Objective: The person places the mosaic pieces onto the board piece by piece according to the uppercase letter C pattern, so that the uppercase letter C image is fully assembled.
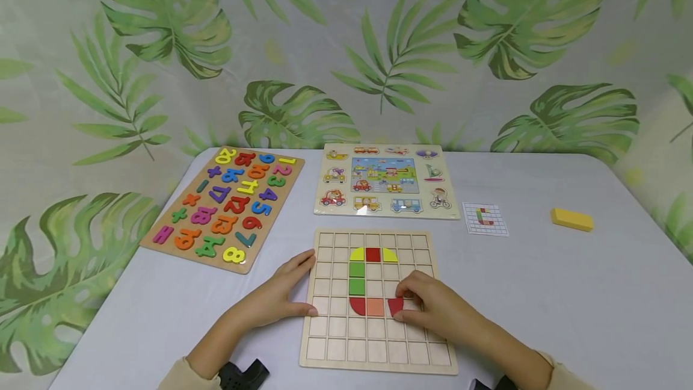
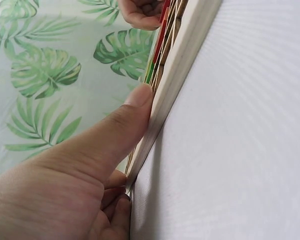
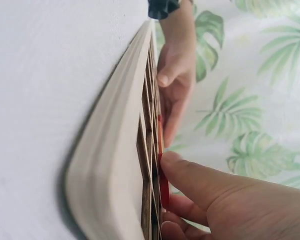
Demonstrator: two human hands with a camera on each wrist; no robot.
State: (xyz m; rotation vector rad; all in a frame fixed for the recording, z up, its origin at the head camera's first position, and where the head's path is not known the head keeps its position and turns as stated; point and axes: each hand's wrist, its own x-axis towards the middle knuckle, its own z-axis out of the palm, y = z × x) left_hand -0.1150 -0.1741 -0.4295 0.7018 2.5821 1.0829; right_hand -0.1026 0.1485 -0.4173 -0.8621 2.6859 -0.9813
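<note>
While the left hand (image 1: 281, 294) lies against the left edge of the wooden grid board (image 1: 373, 342) with its fingers fairly straight and the thumb pressed flat on the board's side, the right hand (image 1: 433, 309) rests on the board itself and pinches a dark red quarter-round piece (image 1: 396, 305) between thumb and fingertips. That piece sits in the grid's lower middle, just right of an orange square (image 1: 375, 307) and a red quarter-round (image 1: 357, 304). Above them two green squares (image 1: 357, 277) climb to a yellow quarter-round (image 1: 357, 254), a red square (image 1: 373, 254) and a second yellow quarter-round (image 1: 390, 254), so the coloured pieces trace a C shape. The board lies near the front edge of the pale table (image 1: 568, 306), about midway along it.

Toward the back edge a vehicle picture puzzle (image 1: 387, 180) lies flat, and at the back left corner a number puzzle board (image 1: 224, 204) sits at an angle. Right of the vehicle puzzle a small pattern card (image 1: 485, 218) shows a C figure, and farther right, well apart from it, lies a yellow block (image 1: 571, 219). A leaf-print curtain (image 1: 346, 47) hangs behind the table.
</note>
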